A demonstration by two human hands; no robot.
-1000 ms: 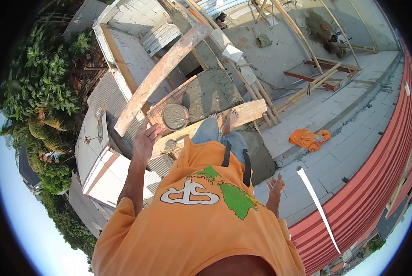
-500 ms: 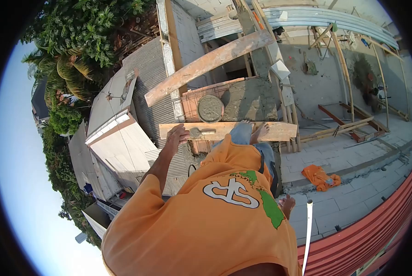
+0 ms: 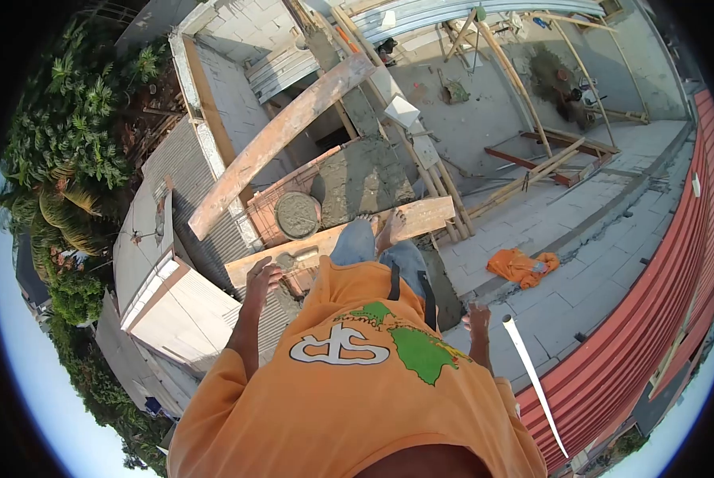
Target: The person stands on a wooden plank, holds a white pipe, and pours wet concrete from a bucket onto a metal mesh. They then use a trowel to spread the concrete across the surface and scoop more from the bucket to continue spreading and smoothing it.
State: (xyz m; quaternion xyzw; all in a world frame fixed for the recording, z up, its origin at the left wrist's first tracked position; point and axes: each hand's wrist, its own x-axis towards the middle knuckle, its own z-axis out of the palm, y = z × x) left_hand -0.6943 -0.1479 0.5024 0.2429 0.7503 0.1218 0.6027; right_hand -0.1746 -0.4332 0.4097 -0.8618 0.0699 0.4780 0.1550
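Observation:
My left hand (image 3: 263, 279) is beside the left end of a wooden plank (image 3: 417, 219), fingers apart, with nothing in it. Close to its fingertips, a trowel (image 3: 285, 262) lies on the plank. A round bucket of wet mortar (image 3: 297, 215) stands just beyond the plank, beside spread wet mortar (image 3: 361, 179). My right hand (image 3: 478, 318) hangs at my right side, fingers apart and empty, above grey blockwork. My bare feet (image 3: 390, 227) rest at the plank.
A long board (image 3: 277, 139) slants across the opening ahead. An orange cloth (image 3: 522, 267) lies on the blocks at right, near a white pipe (image 3: 532, 374) and red metal roofing (image 3: 644, 315). Bamboo poles (image 3: 516, 84) stand beyond. A corrugated roof (image 3: 174, 163) lies lower left.
The view has turned and shifted to the right, so the plank and bucket appear further left and lower. My right hand and forearm show more fully, out from my side.

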